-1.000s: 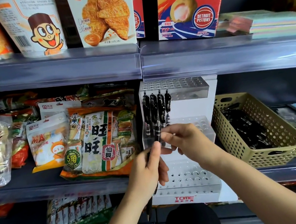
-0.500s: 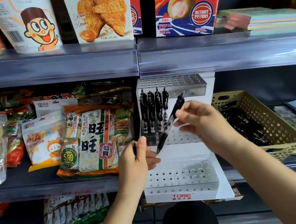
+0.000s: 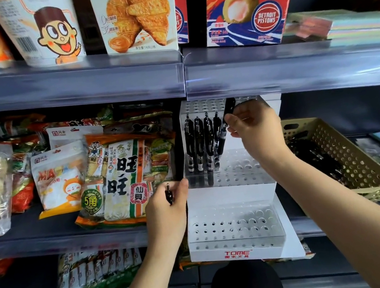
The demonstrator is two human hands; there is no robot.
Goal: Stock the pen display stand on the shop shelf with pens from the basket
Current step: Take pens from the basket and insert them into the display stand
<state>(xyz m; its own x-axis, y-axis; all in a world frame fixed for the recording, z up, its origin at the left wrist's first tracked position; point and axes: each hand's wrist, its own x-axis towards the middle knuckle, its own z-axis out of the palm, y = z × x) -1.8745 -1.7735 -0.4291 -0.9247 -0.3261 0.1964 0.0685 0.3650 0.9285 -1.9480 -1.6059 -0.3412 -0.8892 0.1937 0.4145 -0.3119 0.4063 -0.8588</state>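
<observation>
Stand [image 3: 229, 195]: four pens [image 3: 200, 142] upright in one row at the left end of the top tier. Your right hand [image 3: 256, 128] pinches a fifth pen [image 3: 228, 109], tilted, lower end just beside the fourth. Your left hand [image 3: 167, 212] is curled round a sixth pen [image 3: 168, 193] by the stand's left edge; only its end shows. One basket [image 3: 351, 160] sits right of the stand, loose pens [image 3: 315, 156] heaped inside, too tangled to count.

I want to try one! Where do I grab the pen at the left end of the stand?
I'd pinch the leftmost pen by its upper half, coming from the front and left. It stands upright, tip down in the stand, with another pen close on its right, so lift it straight up.
</observation>
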